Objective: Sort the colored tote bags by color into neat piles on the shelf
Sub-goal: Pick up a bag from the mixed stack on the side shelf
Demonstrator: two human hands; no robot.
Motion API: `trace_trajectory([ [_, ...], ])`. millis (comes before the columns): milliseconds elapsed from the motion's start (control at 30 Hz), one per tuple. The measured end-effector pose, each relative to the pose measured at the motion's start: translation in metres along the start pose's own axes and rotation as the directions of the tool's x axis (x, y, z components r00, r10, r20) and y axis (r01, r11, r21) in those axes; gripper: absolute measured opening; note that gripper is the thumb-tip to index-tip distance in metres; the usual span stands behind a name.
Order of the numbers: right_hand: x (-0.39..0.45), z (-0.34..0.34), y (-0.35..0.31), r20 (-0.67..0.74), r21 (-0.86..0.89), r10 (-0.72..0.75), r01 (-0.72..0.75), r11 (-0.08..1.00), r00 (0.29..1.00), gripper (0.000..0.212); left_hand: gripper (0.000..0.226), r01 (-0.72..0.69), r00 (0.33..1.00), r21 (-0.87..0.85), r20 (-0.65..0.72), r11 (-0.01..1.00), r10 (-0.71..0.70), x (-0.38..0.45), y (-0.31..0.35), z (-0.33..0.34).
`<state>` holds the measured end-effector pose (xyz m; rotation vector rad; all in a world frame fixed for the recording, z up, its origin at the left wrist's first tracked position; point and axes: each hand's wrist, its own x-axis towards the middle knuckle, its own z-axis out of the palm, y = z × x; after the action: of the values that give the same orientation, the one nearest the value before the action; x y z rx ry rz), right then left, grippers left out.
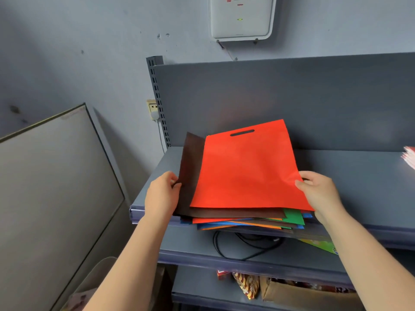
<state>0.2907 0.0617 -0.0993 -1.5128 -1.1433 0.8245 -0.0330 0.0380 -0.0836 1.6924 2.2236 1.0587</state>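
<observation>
Fingers of the left hand pinch the left edge of a brown bag, thumb on top; those of the right hand curl round the right edge of the red bag, thumb pressing its upper face. Both bags top a mixed stack lying at the front left of the shelf, its lower edge overhanging the shelf lip.

By the look of it the red bag is thin non-woven cloth: very light, limp enough to sag if held by one corner, yet flat enough to slide as a sheet. Its matt face should not slip between fingers, though it may drag the neighbour along. Best hold is likely the two side edges, as now, or the cut-out handle slot near its far edge.

Much is hidden. Below the brown bag only slivers of green, blue and orange show at the stack's near edge, so neither count nor order can be told. Something red and white far right of the stack is cut by the frame and unreadable. Under the shelf, below the stack, a black cable is partly hidden, its ends out of view
</observation>
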Motion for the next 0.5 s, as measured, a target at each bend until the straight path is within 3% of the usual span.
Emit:
trace_trajectory([
  [167,-0.018,-0.007,-0.001,0.051,0.268,0.016,-0.029,0.963,0.999,0.030,0.006,-0.005,0.967,-0.297,-0.243,0.955,-0.070,-0.032,0.003,-0.028],
  [500,-0.085,0.012,-0.021,0.359,0.568,-0.027,-0.195,0.799,0.933,0.026,0.008,0.007,0.796,-0.465,-0.534,0.885,-0.286,-0.153,-0.006,-0.111],
])
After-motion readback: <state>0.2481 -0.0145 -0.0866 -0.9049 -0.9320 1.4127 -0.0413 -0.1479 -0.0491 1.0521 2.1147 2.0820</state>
